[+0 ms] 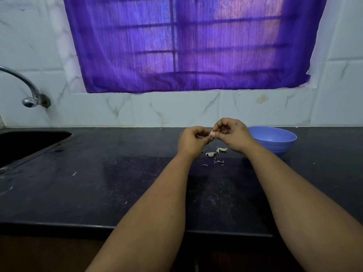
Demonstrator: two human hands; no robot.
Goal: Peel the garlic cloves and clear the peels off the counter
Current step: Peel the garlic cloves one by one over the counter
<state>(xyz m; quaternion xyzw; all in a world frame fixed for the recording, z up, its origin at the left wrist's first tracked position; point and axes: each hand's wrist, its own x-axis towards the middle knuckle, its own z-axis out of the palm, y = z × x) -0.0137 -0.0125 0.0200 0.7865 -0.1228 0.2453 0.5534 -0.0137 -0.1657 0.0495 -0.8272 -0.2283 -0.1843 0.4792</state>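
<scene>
Both forearms extend over the counter [98,183]. Left hand [193,141] and right hand [232,135], fingers curled, pinch one garlic clove [212,134] between them near the rear edge.

The desk [98,183] was a dark, speckled stone slab running along the tiled wall, with a sink [29,142] sunk into its left end. A blue bowl [275,140] stood on it toward the right rear. Just left of the bowl lay a small cluster of garlic peels [215,154], with a few pale flecks [74,173] scattered farther left.
</scene>
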